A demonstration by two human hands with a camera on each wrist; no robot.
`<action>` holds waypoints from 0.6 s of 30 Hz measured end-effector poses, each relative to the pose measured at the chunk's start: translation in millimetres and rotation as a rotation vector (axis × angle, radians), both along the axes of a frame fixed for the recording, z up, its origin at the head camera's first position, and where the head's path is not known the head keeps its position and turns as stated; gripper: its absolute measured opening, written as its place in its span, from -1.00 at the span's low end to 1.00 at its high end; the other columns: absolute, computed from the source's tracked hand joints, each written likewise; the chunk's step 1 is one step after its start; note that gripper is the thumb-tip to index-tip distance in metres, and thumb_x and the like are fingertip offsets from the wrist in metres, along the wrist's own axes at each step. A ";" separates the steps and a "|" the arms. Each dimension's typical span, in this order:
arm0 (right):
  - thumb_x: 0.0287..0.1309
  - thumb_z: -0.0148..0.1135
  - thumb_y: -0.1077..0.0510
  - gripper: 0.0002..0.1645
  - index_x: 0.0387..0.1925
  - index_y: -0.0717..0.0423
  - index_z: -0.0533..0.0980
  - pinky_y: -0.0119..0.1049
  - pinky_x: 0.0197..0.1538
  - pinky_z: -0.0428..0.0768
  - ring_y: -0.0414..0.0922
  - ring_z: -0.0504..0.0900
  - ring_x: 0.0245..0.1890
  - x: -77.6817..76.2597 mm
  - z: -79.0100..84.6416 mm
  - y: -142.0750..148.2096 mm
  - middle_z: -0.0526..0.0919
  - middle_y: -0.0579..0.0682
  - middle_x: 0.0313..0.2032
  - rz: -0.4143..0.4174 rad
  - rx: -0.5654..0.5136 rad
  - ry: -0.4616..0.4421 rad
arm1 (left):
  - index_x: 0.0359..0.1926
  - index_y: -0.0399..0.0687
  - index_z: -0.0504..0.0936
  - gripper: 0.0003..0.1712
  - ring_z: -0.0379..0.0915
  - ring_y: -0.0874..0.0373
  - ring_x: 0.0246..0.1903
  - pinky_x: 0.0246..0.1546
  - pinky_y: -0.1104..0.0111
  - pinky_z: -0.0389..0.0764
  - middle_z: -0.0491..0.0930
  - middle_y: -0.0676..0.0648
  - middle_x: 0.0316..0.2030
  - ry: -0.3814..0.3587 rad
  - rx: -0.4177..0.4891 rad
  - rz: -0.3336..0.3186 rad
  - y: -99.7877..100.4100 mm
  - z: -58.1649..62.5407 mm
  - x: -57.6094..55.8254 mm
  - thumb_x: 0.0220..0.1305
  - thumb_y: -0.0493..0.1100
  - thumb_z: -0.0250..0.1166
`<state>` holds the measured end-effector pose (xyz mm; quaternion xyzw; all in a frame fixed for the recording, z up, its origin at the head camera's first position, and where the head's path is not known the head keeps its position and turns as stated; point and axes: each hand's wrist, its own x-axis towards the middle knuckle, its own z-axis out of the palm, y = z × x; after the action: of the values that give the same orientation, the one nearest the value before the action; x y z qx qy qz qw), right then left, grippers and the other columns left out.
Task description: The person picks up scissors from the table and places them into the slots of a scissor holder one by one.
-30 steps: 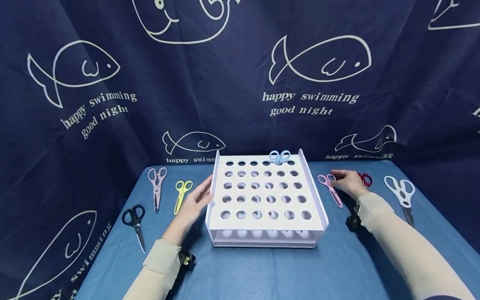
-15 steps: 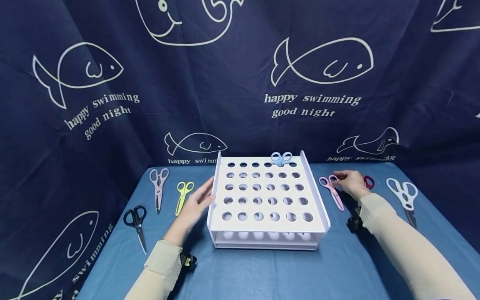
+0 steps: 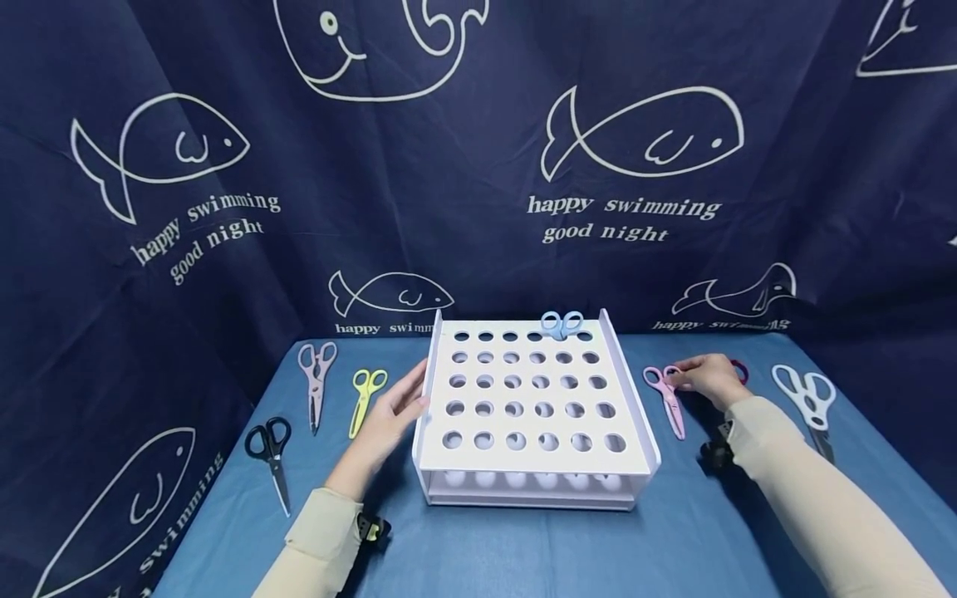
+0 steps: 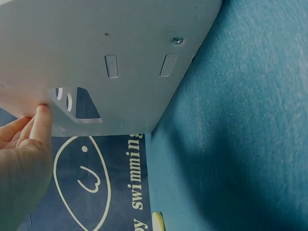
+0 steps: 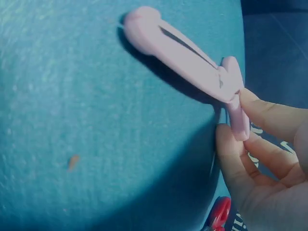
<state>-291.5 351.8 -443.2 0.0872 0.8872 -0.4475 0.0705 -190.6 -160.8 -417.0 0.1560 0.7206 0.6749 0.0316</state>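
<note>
In the head view, a white rack with rows of round holes stands mid-table. Light-blue scissors sit handles-up in its back row. My left hand rests along the rack's left side wall; in the left wrist view, a fingertip of this hand touches the white panel beside a cut-out. At right, my right hand pinches a handle loop of pink scissors. The right wrist view shows the thumb and fingers about the loop of these pink scissors, their covered tip pointing away.
Red scissors, mostly hidden, lie behind my right hand; white scissors lie farther right. Left of the rack are yellow scissors, pale pink scissors and black scissors. A dark fish-print curtain hangs behind the table.
The pink scissors have turned slightly, blades pointing more toward the table's front, with my right hand on the loop. My left hand stays at the rack. The head view has shifted slightly.
</note>
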 end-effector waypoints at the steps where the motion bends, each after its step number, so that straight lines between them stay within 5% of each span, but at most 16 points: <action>1: 0.11 0.34 0.28 -0.40 0.11 0.58 0.42 -0.52 -0.34 0.65 -0.43 0.58 -0.48 0.9 0.4 -0.2 0.71 -0.03 -0.35 -0.005 -0.040 -0.004 | 0.48 -0.20 0.08 -0.32 0.05 -0.04 0.44 0.25 0.59 0.30 0.09 -0.20 0.47 0.005 0.004 0.000 0.1 -0.7 0.0 0.42 -0.28 0.08; 7: 0.21 0.20 0.38 -0.50 0.11 0.64 0.38 -0.30 -0.23 0.74 -0.34 0.67 -0.45 -0.2 7.5 1.3 0.71 -0.03 -0.35 -0.025 -0.172 -0.021 | 0.49 -0.17 0.08 -0.32 0.06 0.00 0.44 0.26 0.55 0.32 0.10 -0.18 0.47 0.003 0.000 -0.003 -1.7 1.5 -0.5 0.42 -0.25 0.08; 18: 0.25 0.13 0.38 -0.65 -0.01 0.60 0.47 -0.32 -0.27 0.74 -0.27 0.66 -0.49 8.0 25.3 5.2 0.70 -0.09 -0.51 -0.031 -0.262 -0.143 | 0.48 -0.19 0.08 -0.32 0.05 -0.03 0.44 0.25 0.58 0.32 0.09 -0.19 0.47 -0.007 0.007 -0.003 0.3 0.0 1.4 0.42 -0.26 0.07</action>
<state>-283.6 357.0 -417.8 0.1225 0.8125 -0.5531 0.1376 -189.1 -160.5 -417.1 0.1549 0.7177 0.6780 0.0348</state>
